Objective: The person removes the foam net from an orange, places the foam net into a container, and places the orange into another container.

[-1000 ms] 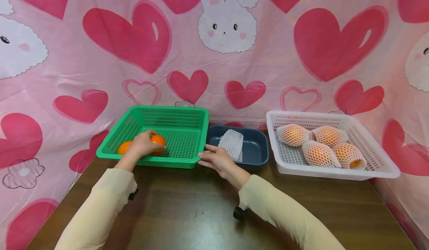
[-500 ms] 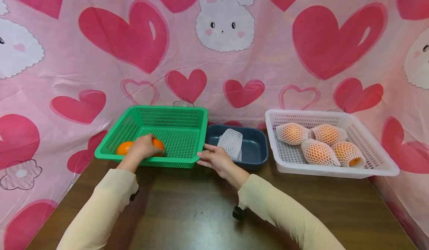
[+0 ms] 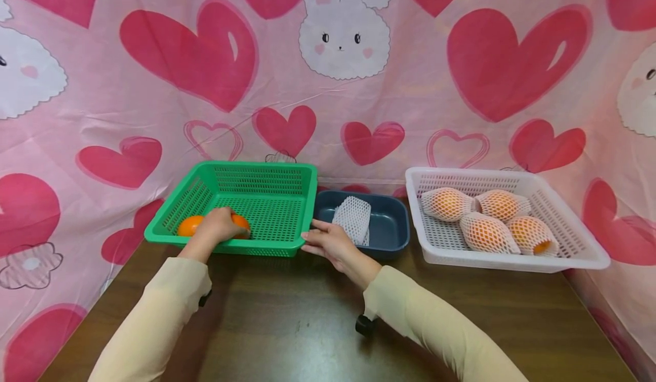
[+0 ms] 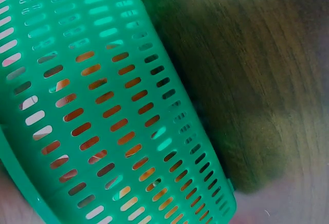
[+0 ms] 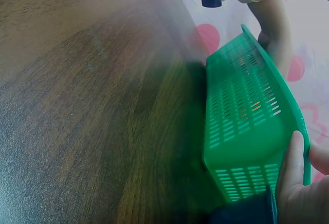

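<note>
My left hand (image 3: 216, 226) reaches over the front rim of the green plastic basket (image 3: 266, 244) and holds an orange (image 3: 241, 226) low inside it. Just left of that hand a second orange (image 3: 189, 226) lies in the basket, partly covered by the hand. Orange colour shows through the slots of the basket wall (image 4: 115, 111) in the left wrist view; the left fingertips are hidden there. At the basket's front right corner, my right hand (image 3: 333, 246) pinches the rim, with thumb and fingers on either side of it in the right wrist view.
A dark blue tub (image 3: 390, 227) with white foam netting (image 3: 353, 220) in it stands right of the green basket. Further right, a white basket (image 3: 512, 261) holds several net-wrapped oranges (image 3: 489, 233). Behind the brown table (image 3: 287, 325) hangs a pink heart-print cloth (image 3: 410, 97).
My left hand has lowered the orange toward the basket floor, slightly down and toward me. The right hand stays on the rim. The head view has shifted a little.
</note>
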`<move>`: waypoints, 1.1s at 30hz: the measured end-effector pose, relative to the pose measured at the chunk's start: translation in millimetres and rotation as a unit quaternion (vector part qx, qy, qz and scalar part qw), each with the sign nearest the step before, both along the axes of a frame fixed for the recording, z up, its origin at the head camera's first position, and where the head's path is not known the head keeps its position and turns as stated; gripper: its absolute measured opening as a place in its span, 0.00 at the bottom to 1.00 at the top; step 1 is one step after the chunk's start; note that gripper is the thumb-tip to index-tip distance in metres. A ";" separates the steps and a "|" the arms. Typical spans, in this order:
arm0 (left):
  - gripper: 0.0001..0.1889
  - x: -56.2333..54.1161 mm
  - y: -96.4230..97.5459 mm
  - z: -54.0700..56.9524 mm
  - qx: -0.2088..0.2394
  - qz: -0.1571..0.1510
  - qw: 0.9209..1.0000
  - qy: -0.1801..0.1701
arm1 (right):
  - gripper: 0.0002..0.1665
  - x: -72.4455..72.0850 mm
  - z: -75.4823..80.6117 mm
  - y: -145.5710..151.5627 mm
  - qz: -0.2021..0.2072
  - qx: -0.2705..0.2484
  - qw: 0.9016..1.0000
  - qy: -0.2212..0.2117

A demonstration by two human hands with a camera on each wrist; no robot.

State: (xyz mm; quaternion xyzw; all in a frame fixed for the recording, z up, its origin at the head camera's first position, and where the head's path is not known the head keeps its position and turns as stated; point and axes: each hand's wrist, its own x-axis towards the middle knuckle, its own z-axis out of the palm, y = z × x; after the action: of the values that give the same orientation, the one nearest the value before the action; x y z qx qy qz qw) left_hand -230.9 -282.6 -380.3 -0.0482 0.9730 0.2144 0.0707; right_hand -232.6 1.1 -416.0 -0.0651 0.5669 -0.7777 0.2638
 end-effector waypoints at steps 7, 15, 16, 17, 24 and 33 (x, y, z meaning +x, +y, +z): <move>0.42 -0.2 -3.9 1.2 0.009 0.002 1.000 -0.010 | 0.34 -0.8 -0.1 -0.8 0.001 0.001 1.000 -0.005; 0.43 -1.9 -5.9 0.7 0.001 -0.004 1.000 -0.008 | 0.33 -3.0 1.0 -0.9 0.000 0.007 1.000 -0.001; 0.42 -1.8 -6.0 0.9 0.001 -0.004 1.000 -0.009 | 0.33 -3.2 1.2 -1.0 0.000 0.007 1.000 -0.002; 0.42 -1.7 -6.2 0.9 0.002 -0.004 1.000 -0.010 | 0.33 -3.3 1.3 -1.2 0.000 0.008 1.000 -0.004; 0.42 -0.1 -6.9 2.5 0.005 -0.006 1.000 -0.013 | 0.33 -4.7 3.1 0.3 0.009 0.020 1.000 -0.007; 0.43 -0.4 -6.2 3.3 0.004 -0.007 1.000 -0.013 | 0.33 -8.9 10.6 13.4 0.044 0.067 0.997 0.000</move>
State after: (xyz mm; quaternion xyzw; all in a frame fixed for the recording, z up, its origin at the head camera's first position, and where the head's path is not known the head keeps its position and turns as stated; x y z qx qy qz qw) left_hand -231.2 -288.8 -377.0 -0.0442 0.9715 0.2167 0.0851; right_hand -241.4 14.5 -405.4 -0.0718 0.6145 -0.7253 0.3020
